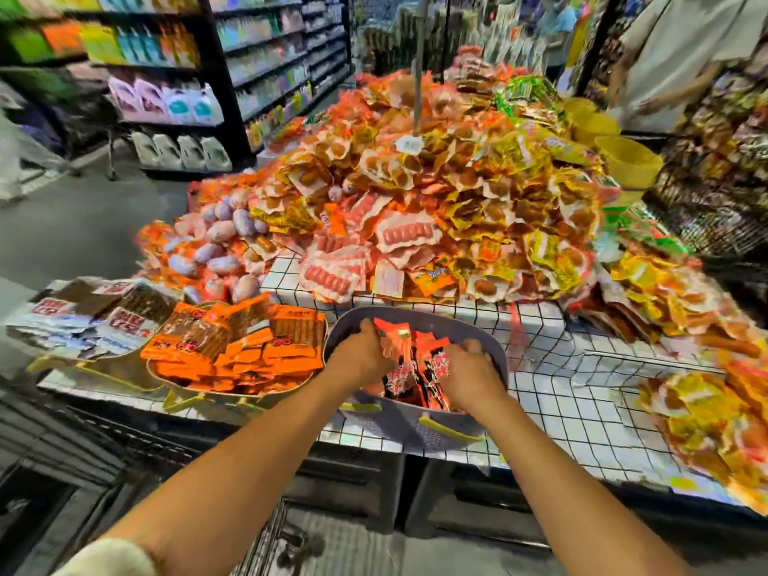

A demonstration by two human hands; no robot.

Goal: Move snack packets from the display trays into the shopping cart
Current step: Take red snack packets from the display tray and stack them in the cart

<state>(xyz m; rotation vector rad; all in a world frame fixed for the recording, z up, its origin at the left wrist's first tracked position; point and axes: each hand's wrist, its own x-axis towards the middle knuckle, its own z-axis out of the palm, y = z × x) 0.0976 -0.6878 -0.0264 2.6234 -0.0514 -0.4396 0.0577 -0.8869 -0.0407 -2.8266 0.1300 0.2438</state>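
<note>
Hands [362,356] [469,374] round packets [415,359], orange packs [249,347] beside

Left hand [361,355]: its fingers sink among the snack packets [415,359] in the grey tray [415,430]; we cannot see what they hold.
Right hand [469,367]: fingers buried in the same packets, grip out of our sight.
Tray floor: covered by hands and packets.
Shopping cart [266,534]: we see only a few wire bars between the forearms; the bottom edge cuts the rest.
Heap [415,193]: wrapper print smeared, unreadable to us.
Price tag [409,144]: too small to read.
Shelves [266,47]: blurred; we cannot name the goods.
Person [681,56]: blurred, cut by the top edge.
Yellow pile [715,442]: runs off the right edge.
</note>
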